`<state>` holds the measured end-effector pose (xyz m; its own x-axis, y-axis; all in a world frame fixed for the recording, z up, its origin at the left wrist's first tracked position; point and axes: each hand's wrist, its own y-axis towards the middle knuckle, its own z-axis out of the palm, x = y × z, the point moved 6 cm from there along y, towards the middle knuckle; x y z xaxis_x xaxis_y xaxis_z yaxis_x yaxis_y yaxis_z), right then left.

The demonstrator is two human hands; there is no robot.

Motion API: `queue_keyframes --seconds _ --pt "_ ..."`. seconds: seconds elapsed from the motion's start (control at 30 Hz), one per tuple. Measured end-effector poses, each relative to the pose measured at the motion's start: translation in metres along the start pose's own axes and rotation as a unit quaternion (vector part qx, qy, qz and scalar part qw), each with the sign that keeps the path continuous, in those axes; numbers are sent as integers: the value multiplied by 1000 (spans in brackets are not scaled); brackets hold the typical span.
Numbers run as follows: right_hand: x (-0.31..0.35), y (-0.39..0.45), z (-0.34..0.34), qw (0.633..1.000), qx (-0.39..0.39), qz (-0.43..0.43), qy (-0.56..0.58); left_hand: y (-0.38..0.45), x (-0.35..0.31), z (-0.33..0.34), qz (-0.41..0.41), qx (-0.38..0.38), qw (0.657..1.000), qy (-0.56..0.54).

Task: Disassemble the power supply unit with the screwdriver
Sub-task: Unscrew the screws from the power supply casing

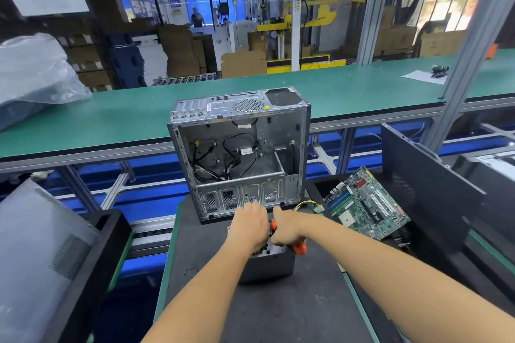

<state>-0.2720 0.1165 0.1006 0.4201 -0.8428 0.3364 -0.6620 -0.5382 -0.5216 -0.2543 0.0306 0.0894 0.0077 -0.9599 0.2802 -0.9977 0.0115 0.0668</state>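
1. The PSU (266,266), a dark metal box, sits on the black mat (278,312), just in front of the open case (239,153).
2. The left hand (249,227) lies on the PSU's top, fingers reaching over its far edge; whether they grip cannot be told.
3. The right hand (287,228) is wrapped around the orange screwdriver (299,248), held over the PSU's top.
4. A motherboard (367,203) lies tilted to the right.
5. A plastic bag (36,75) rests on the green bench (111,120) at far left.

Right hand (285,231) grips screwdriver (298,248); left hand (249,224) on power supply unit (267,263)
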Motion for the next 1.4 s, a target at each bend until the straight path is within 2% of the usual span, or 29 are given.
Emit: queue_keyframes --seconds 0.13,0.23,0.33,0.43,0.5,0.6,0.73,0.93,1.17,1.4 --pt "-1 -1 -2 1000 3 1 17 1 3 0 21 -16 999 -23" --pt "-1 -2 -2 1000 7 5 18 -2 14 3 -10 -26 986 -164" --pt "2 -2 -4 1000 0 5 16 -7 36 1 -105 -67 936 -330" --pt "10 -1 -10 999 -27 -5 31 -19 64 3 -184 -103 865 -455" --pt "21 1 -12 998 -43 -16 49 -33 82 10 -219 -101 839 -487" --pt "41 7 -10 995 -60 -35 68 -59 108 30 -263 -85 818 -504" --pt "67 13 2 993 -53 -72 78 -98 138 61 -293 -60 829 -472" --pt "80 30 16 992 -74 -101 26 -156 162 117 -371 -16 809 -456" --pt "77 45 29 987 -89 -99 -92 -162 145 158 -371 3 818 -440" --pt "82 50 28 983 -83 -104 -128 -155 136 164 -377 18 834 -402"
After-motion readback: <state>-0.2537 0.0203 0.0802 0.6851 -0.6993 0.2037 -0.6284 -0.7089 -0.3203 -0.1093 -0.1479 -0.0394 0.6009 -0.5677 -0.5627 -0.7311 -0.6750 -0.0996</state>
